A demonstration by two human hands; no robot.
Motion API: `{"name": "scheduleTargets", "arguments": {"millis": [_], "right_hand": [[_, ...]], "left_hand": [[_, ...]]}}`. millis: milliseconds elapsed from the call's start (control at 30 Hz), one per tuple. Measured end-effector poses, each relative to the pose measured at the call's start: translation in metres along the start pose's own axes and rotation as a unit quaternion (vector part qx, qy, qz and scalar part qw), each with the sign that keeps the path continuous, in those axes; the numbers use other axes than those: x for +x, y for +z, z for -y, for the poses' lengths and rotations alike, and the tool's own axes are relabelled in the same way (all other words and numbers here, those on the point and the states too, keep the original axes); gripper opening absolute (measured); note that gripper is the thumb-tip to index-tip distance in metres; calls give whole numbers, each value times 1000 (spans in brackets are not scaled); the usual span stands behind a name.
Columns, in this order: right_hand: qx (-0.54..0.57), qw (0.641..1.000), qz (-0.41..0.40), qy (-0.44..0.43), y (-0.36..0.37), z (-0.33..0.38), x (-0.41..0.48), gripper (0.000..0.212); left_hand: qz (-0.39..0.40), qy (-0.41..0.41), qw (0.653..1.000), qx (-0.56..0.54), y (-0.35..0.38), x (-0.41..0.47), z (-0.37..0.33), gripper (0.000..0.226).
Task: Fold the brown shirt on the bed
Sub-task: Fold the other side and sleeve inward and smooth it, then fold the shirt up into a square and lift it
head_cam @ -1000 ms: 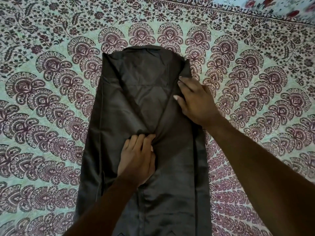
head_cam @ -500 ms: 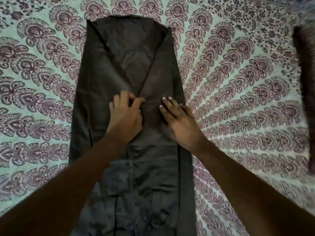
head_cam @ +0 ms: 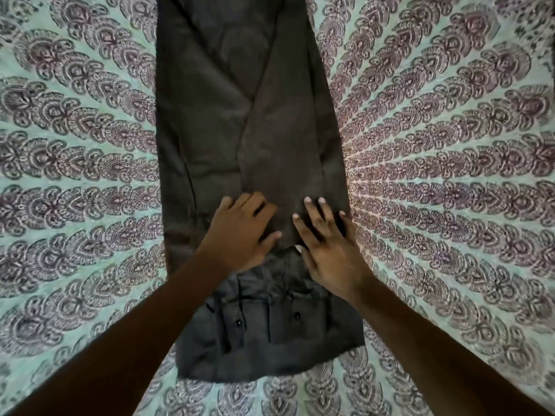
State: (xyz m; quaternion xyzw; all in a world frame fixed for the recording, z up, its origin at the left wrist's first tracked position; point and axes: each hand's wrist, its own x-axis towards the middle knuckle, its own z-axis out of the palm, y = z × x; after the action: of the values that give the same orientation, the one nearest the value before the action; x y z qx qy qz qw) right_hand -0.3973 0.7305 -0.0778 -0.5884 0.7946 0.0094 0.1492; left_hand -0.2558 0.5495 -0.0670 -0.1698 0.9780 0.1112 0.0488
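The brown shirt (head_cam: 249, 121) lies in a long narrow strip along the bed (head_cam: 75, 181), sides folded inward, buttons showing at the near end. Left hand (head_cam: 240, 232) and right hand (head_cam: 327, 250) press flat, fingers spread.

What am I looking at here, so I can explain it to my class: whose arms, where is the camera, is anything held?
There is no machine: these are a person's two bare arms, filmed by a camera worn on the head, looking down. A brown shirt, folded lengthwise into a long strip, lies on a patterned bedspread. Its buttons show at the near end. The left hand and the right hand rest on the cloth side by side; neither visibly grips anything.
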Motion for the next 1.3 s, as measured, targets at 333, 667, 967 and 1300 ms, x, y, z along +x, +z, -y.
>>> {"name": "scheduleTargets", "arguments": {"millis": [333, 667, 967, 1300], "right_hand": [[55, 998, -15, -34, -3, 17, -70, 60], [-99, 970, 97, -199, -27, -44, -97, 121], [-69, 939, 82, -328, -10, -36, -65, 47], [503, 859, -25, 87, -55, -13, -28, 51]], "left_hand": [[-39, -141, 966, -212, -4, -100, -30, 37], [195, 20, 981, -1, -18, -197, 36, 116], [152, 189, 970, 23, 8, -153, 46, 67], [-42, -199, 844, -497, -45, -110, 40, 34]]}}
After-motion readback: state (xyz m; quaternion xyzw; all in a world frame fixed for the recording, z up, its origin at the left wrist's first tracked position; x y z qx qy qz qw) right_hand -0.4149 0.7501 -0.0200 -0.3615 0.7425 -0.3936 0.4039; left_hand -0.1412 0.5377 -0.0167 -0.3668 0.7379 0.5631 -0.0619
